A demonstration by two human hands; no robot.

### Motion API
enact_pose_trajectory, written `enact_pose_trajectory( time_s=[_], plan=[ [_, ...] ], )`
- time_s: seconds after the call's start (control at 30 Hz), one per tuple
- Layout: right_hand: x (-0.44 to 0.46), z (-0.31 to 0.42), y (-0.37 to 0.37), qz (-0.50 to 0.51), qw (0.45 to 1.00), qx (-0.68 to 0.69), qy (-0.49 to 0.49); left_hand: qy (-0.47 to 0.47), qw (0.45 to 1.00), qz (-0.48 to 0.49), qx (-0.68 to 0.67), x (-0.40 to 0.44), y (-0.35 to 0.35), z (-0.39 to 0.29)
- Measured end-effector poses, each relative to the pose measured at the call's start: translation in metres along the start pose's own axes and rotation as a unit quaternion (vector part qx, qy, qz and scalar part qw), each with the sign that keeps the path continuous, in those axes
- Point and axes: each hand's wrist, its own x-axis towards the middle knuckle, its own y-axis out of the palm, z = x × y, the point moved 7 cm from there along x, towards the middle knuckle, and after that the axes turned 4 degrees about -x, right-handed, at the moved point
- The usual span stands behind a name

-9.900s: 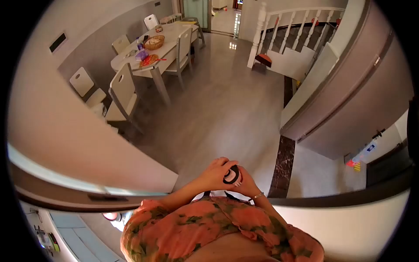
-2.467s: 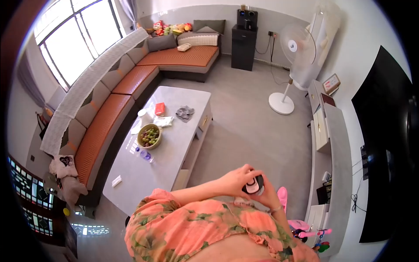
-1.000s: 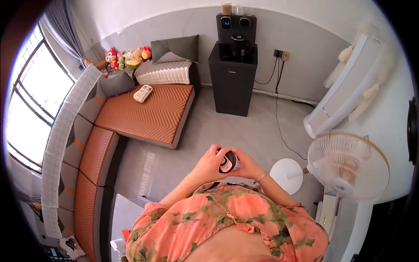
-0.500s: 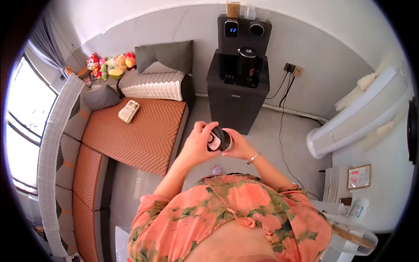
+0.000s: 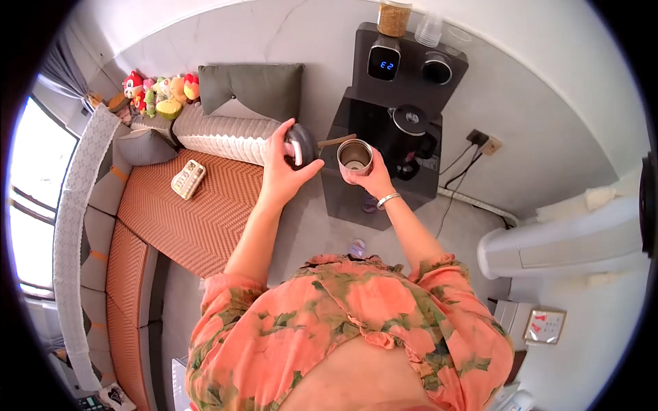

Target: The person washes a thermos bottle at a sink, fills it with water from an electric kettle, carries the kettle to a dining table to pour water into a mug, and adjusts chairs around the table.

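My left hand (image 5: 281,168) is closed around a dark round lid (image 5: 306,144) with a pale pink handle or loop. A thin brownish stick, perhaps a straw (image 5: 336,140), juts from the lid toward the cup. My right hand (image 5: 375,179) grips a pinkish metal tumbler (image 5: 349,171). The tumbler's mouth faces up toward me, and its steel inside shows. Lid and tumbler are apart. Just beyond the tumbler stands a black water dispenser (image 5: 343,113) bearing a dark kettle (image 5: 408,130).
A jar of grains (image 5: 393,19) and stacked clear cups (image 5: 429,30) top the dispenser. To the left is a sofa with an orange mat (image 5: 226,212), a grey cushion (image 5: 274,85) and plush toys (image 5: 171,103). Cords run from a wall socket (image 5: 491,145). A white standing unit (image 5: 541,243) is at right.
The lid has come off the tumbler and moved left in my left hand. My right hand has raised the open tumbler forward. My view has shifted closer to the dispenser.
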Motion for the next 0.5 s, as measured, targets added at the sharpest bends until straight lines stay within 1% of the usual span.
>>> enact_pose_trajectory(
  time_s=[0.03, 0.07, 0.1, 0.13, 0.2, 0.23, 0.27, 0.33, 0.4, 0.5],
  plan=[
    [0.016, -0.009, -0.001, -0.008, 1.000, 0.010, 0.005, -0.059, 0.989, -0.026, -0.133, 0.002, 0.010, 0.023],
    [0.032, -0.018, -0.001, -0.016, 1.000, 0.020, 0.011, -0.117, 0.957, -0.051, -0.262, 0.003, 0.019, 0.045],
    [0.047, -0.026, -0.001, -0.014, 1.000, 0.026, 0.011, -0.149, 0.935, -0.053, -0.319, 0.005, 0.028, 0.047],
    [0.059, -0.037, -0.003, -0.032, 0.999, 0.010, 0.023, -0.151, 0.936, -0.054, -0.314, 0.006, 0.032, 0.052],
    [0.075, -0.057, -0.004, -0.050, 0.998, -0.003, 0.041, -0.260, 0.856, -0.089, -0.439, 0.000, 0.047, 0.076],
    [0.082, -0.067, -0.003, -0.059, 0.997, -0.016, 0.041, -0.300, 0.838, -0.089, -0.447, -0.003, 0.050, 0.082],
    [0.088, -0.076, -0.003, -0.069, 0.996, -0.029, 0.041, -0.303, 0.838, -0.088, -0.445, -0.003, 0.052, 0.087],
    [0.095, -0.078, -0.001, -0.073, 0.996, -0.038, 0.042, -0.310, 0.807, -0.108, -0.491, -0.007, 0.056, 0.102],
    [0.100, -0.079, 0.000, -0.074, 0.994, -0.069, 0.031, -0.316, 0.805, -0.092, -0.494, -0.008, 0.056, 0.111],
    [0.103, -0.081, 0.003, -0.073, 0.994, -0.065, 0.039, -0.324, 0.798, -0.089, -0.501, -0.006, 0.052, 0.124]
  ],
)
